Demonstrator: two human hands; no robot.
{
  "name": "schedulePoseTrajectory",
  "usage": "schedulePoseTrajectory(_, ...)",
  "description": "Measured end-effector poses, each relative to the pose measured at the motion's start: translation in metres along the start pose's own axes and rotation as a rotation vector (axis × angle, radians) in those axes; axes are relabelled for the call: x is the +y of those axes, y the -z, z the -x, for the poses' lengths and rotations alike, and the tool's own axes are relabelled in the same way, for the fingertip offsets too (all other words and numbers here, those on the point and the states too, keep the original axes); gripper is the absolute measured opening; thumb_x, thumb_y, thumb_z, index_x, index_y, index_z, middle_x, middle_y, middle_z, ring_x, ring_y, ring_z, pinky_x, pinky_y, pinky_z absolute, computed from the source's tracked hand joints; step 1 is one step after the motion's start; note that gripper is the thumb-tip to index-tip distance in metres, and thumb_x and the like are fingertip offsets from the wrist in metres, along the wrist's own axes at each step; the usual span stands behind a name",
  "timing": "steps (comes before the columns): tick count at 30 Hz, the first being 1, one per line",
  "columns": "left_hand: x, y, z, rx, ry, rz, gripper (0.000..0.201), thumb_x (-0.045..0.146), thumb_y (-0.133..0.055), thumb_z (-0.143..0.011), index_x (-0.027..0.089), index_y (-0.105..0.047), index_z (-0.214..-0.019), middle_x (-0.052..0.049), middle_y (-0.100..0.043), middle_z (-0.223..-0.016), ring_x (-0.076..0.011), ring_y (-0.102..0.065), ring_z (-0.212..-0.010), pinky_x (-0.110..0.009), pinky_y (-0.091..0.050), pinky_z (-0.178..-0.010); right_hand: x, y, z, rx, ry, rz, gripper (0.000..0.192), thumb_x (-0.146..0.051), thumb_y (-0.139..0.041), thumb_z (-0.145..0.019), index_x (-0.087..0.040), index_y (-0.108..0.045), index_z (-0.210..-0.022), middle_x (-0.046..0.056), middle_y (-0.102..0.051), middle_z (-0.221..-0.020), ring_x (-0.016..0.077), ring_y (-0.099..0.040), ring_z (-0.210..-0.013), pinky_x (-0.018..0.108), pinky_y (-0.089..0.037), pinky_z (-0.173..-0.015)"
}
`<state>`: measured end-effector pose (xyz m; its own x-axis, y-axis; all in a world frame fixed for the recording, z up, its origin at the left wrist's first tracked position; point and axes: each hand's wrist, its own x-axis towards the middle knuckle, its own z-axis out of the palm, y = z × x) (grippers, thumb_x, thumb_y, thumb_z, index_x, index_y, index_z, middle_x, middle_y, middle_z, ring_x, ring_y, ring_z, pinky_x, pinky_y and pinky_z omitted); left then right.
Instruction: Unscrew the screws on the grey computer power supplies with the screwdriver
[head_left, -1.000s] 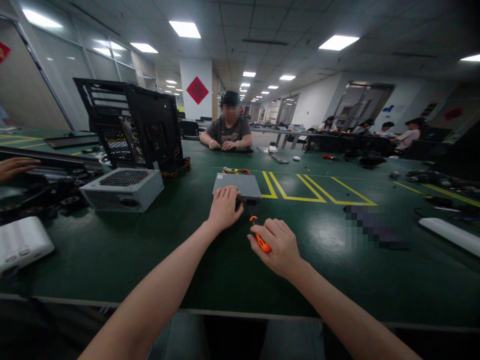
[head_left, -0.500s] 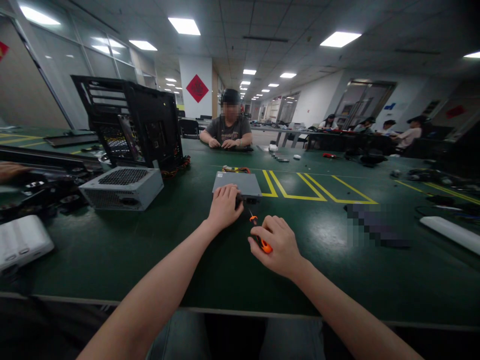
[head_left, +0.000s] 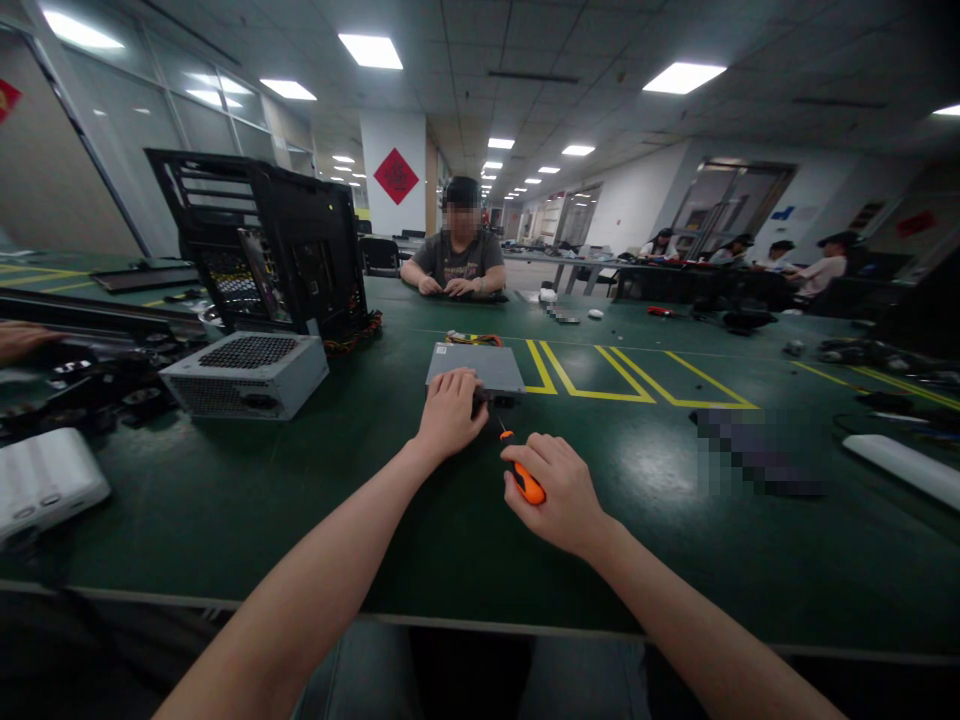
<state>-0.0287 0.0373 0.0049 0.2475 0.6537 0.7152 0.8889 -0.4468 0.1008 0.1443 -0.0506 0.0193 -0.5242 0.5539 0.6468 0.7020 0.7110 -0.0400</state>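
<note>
Likely screwdriver work: right hand [head_left: 561, 492] is gripping the orange screwdriver [head_left: 531, 485], left hand [head_left: 448, 414] is bracing the gray metal box [head_left: 489, 366] mid-frame (left grip: can't tell), next move probably calling for tip alignment.

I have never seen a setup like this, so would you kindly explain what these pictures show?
There is no robot here: a person works with two bare hands, seen by one camera worn on their head. On the green table, the left hand rests at the near edge of a flat grey metal box. The right hand holds an orange-handled screwdriver, its shaft pointing toward that box; whether the tip touches is too small to tell. To the left are a vented silver box and a black computer case. Another person sits opposite.
</note>
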Motion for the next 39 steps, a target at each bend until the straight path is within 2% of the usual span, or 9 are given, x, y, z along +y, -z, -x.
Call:
schedulePoseTrajectory(5,0.0004,0.0004,0.0,0.002,-0.001,0.001,0.026,0.026,-0.051,-0.078,0.017,-0.05,-0.102,-0.01,-0.055,-0.116,-0.0246,-0.046,-0.112,-0.039,-0.032,-0.095,-0.001,0.0017,-0.0007,-0.039,0.01,0.028,0.022,-0.036,-0.048,-0.082,-0.018,-0.06,-0.082,0.004,-0.05,-0.075,0.0156,-0.044,-0.069,0.029,-0.032,-0.063)
schedulePoseTrajectory(11,-0.0004,-0.0014,-0.0003,0.011,-0.009,-0.009,0.027,0.026,-0.052,-0.077,0.015,-0.05,-0.102,-0.011,-0.055,-0.114,-0.0251,-0.046,-0.111,-0.038,-0.032,-0.095,0.0009,-0.0035,0.0021,0.025,-0.096,-0.029,0.031,-0.038,-0.046,-0.085,-0.015,-0.051,-0.105,0.004,-0.059,-0.078,0.0137,-0.049,-0.063,0.027,-0.036,-0.061)
schedulePoseTrajectory(16,0.0001,0.0,-0.0002,0.01,-0.013,-0.001,0.026,0.026,-0.052,-0.077,0.016,-0.05,-0.101,-0.01,-0.055,-0.115,-0.0246,-0.046,-0.112,-0.038,-0.032,-0.096,0.0014,-0.0029,0.0019,0.01,-0.012,-0.03,0.019,-0.031,-0.048,-0.082,-0.016,-0.055,-0.092,0.003,-0.057,-0.076,0.0145,-0.048,-0.066,0.029,-0.035,-0.064)
schedulePoseTrajectory(23,0.0007,0.0019,-0.0003,0.006,-0.012,0.003,0.026,0.026,-0.051,-0.078,0.016,-0.05,-0.101,-0.011,-0.055,-0.114,-0.0247,-0.046,-0.112,-0.038,-0.032,-0.095,-0.0018,0.0034,-0.0005,-0.029,0.009,0.002,0.025,-0.038,-0.046,-0.082,-0.017,-0.059,-0.081,0.004,-0.049,-0.075,0.0152,-0.043,-0.068,0.029,-0.032,-0.063)
schedulePoseTrajectory(30,0.0005,0.0004,-0.0009,-0.004,-0.008,0.003,0.026,0.026,-0.051,-0.078,0.017,-0.05,-0.101,-0.01,-0.055,-0.114,-0.0245,-0.046,-0.112,-0.039,-0.032,-0.095,0.0019,-0.0005,0.0027,0.048,-0.068,-0.041,0.03,-0.037,-0.044,-0.085,-0.014,-0.055,-0.1,0.004,-0.059,-0.077,0.0133,-0.049,-0.063,0.027,-0.035,-0.062)
schedulePoseTrajectory(33,0.0009,0.0013,-0.0009,-0.006,-0.006,0.001,0.026,0.027,-0.051,-0.078,0.017,-0.05,-0.101,-0.01,-0.055,-0.114,-0.0245,-0.046,-0.111,-0.039,-0.032,-0.096,0.0018,0.0002,0.0026,0.054,-0.052,-0.054,0.026,-0.035,-0.045,-0.084,-0.014,-0.056,-0.095,0.003,-0.059,-0.073,0.0122,-0.048,-0.059,0.026,-0.035,-0.06)
schedulePoseTrajectory(39,0.0016,0.002,-0.0005,-0.006,-0.001,0.009,0.025,0.026,-0.051,-0.078,0.017,-0.05,-0.102,-0.01,-0.055,-0.115,-0.0246,-0.046,-0.112,-0.039,-0.031,-0.096,-0.0007,0.0012,0.0013,0.027,0.021,0.01,0.021,-0.032,-0.047,-0.082,-0.017,-0.06,-0.085,0.003,-0.051,-0.072,0.0144,-0.044,-0.066,0.028,-0.033,-0.063)
